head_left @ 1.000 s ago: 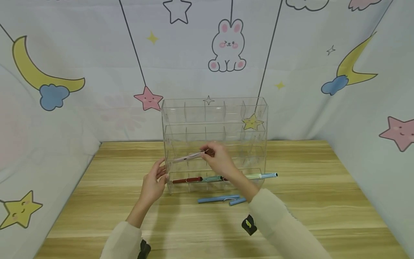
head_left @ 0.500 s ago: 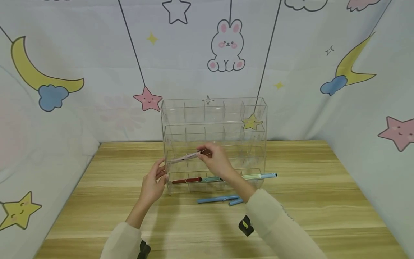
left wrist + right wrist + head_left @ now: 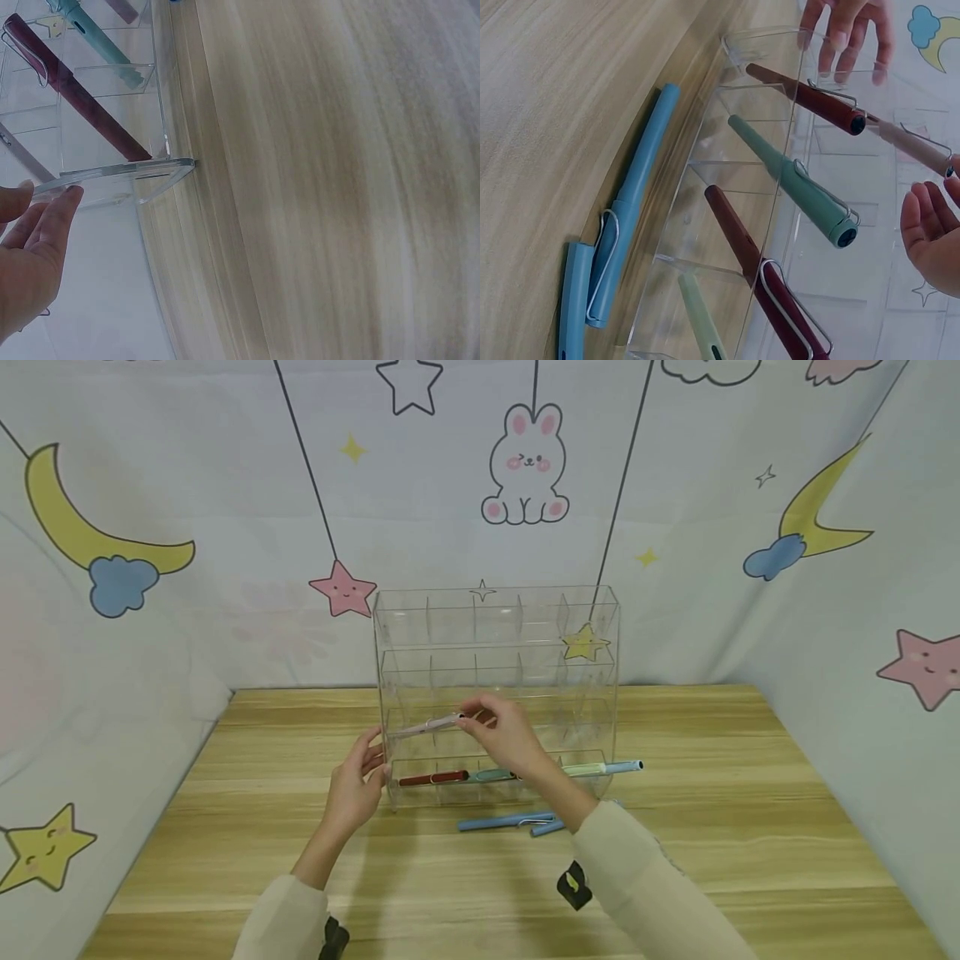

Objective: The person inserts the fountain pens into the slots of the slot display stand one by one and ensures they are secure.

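Note:
A clear acrylic pen rack point(image 3: 450, 647) with stepped, divided tiers stands on the table. My right hand point(image 3: 510, 735) pinches the cap end of a pale pink pen point(image 3: 426, 727) between thumb and fingers. The pen slants down to the left, its lower end within the left end of the second tier from the bottom; its clip point(image 3: 926, 135) shows in the right wrist view. At the rack's left side, my left hand point(image 3: 358, 781) grips the side panel point(image 3: 112, 171), thumb in front. Below the pale pen, a dark red pen point(image 3: 432, 778) lies in the bottom tier.
Farther along the bottom tier are a green pen point(image 3: 802, 191), a maroon pen point(image 3: 776, 300) and a pale green pen point(image 3: 585, 769) with a light blue end. Two blue pens point(image 3: 502, 821) lie on the wooden table point(image 3: 697, 827) before the rack. A patterned cloth point(image 3: 675, 627) hangs behind.
The pale pink pen has turned a little in my right fingers, so its clip shows more. My right hand has shifted very slightly left; my left hand keeps its hold.

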A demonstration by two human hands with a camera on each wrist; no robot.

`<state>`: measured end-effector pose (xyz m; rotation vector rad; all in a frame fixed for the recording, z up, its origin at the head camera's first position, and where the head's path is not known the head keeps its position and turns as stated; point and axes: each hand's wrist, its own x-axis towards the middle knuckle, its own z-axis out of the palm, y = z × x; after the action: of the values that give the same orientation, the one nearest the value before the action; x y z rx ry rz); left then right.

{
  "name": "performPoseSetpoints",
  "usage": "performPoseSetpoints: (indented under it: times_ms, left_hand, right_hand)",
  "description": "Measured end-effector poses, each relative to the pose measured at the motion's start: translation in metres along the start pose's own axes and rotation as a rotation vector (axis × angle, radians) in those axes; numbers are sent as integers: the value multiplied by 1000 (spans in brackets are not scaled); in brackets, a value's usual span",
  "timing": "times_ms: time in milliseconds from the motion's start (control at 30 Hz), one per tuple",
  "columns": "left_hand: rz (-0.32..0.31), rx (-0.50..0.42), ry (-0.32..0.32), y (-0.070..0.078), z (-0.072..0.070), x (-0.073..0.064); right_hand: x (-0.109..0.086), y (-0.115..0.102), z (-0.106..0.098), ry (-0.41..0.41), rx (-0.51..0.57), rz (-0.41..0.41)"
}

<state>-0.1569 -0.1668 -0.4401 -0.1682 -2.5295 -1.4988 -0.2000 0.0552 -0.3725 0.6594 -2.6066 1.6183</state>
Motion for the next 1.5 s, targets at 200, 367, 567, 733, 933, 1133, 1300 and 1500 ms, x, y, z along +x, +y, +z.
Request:
performPoseSetpoints:
  times_ms: [200, 367, 567, 733, 933, 1133, 1300, 1500]
  left_hand:
    - [-4, -3, -1, 0, 0, 0]
    - [-14, -7, -2, 0, 0, 0]
    - [-20, -3, -1, 1, 0, -1]
    - [-20, -6, 0, 0, 0, 0]
    - [-10, -10, 1, 0, 0, 0]
    - [-5, -4, 4, -1, 0, 0]
    - [-5, -4, 2, -1, 1, 1]
    - [-2, -3, -1, -2, 0, 0]
  right_hand:
    - [-1, 3, -2, -10, -28, -32]
    - [-2, 3, -2, -13, -28, -34]
    - [-2, 4, -1, -7, -29, -29]
    - [-1, 4, 0, -5, -39, -39]
    - [-1, 4, 0, -12, -30, -23]
    - [-1, 4, -2, -28, -20, -15]
    - [-2, 5, -3, -40, -28, -20]
    - [-3, 6, -5, -62, -15, -20]
